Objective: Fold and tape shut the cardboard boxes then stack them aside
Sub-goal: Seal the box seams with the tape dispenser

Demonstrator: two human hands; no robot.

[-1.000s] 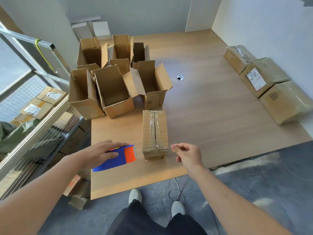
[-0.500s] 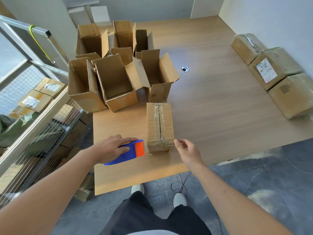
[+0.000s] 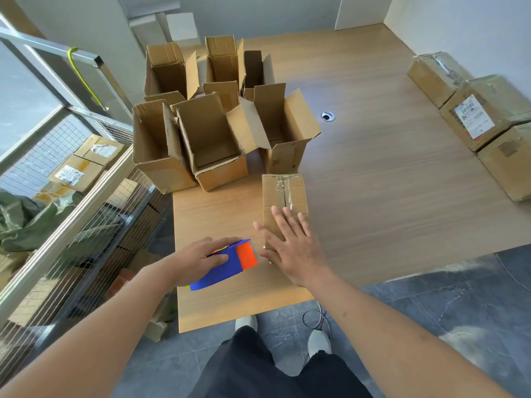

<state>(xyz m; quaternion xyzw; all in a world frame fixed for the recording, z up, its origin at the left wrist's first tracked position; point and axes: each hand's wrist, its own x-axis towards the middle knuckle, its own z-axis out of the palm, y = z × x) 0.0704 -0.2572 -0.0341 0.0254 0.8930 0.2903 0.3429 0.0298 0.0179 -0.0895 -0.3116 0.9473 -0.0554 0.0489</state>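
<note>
Near the front edge of the wooden bench (image 3: 373, 196) sits the taped box (image 3: 284, 196), closed, with clear tape running down the seam on its top. Right hand (image 3: 290, 248) is flat over the near end of that box, fingers straight and spread, palm down, not gripping anything. Left hand (image 3: 198, 258) is just to the left of it, fingers curled round the blue and orange tape dispenser (image 3: 230, 265), which rests on the bench with its orange end pointing at the box.

Behind the taped one, toward the far left of the bench, there's a cluster of open boxes (image 3: 212, 133), flaps standing up, all packed close together and touching. The nearest of them sits right up against the far end of the taped box.

Over on the right side of the bench, well apart from all that, a row of sealed boxes (image 3: 482, 116) is lined up along the wall, one with a white label showing. Small round cable hole (image 3: 327, 116) in the middle of the bench too.
</note>
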